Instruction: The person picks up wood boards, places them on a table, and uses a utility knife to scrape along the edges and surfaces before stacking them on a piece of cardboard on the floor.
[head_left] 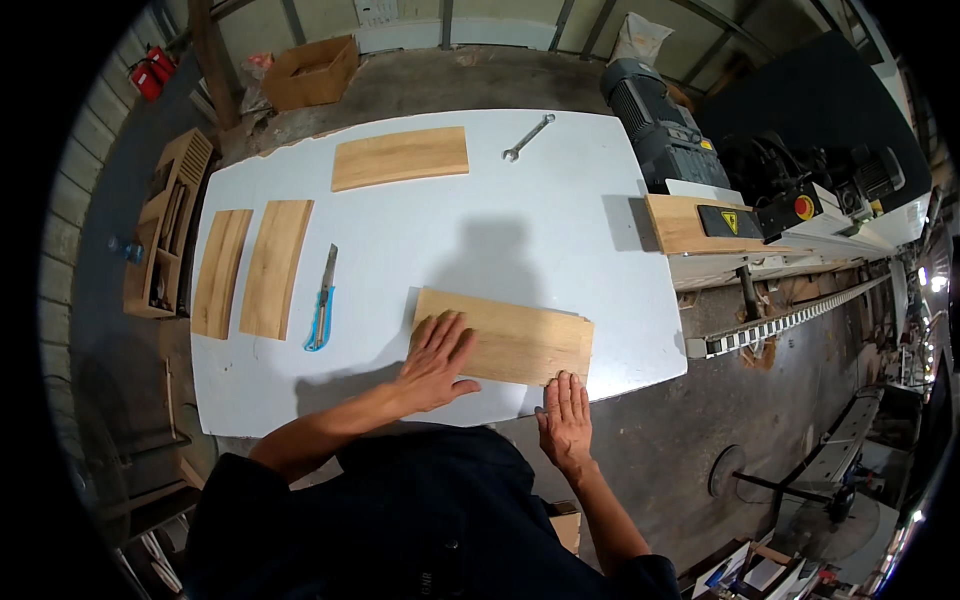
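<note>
A light-brown wood-grain board (pixel 515 338) lies near the front edge of the white table (pixel 390 240). My left hand (pixel 434 366) rests flat on the board's left end, fingers stretched out. At its near right corner, my right hand (pixel 566 418) touches the edge with its fingertips, the fingers straight and side by side. Left of the board lies a blue utility knife (pixel 321 310) with its blade extended. Two similar boards, a wider one (pixel 277 270) and a narrower one (pixel 221 274), lie at the table's left side. Another board (pixel 400 158) is at the far side.
A wrench (pixel 528 138) lies at the table's far right. Beside the right edge stands a machine with a grey motor (pixel 655 115), a red stop button (pixel 803 207) and a board (pixel 680 225) jutting toward the table. A cardboard box (pixel 312 75) and a wooden cabinet (pixel 170 230) stand on the floor.
</note>
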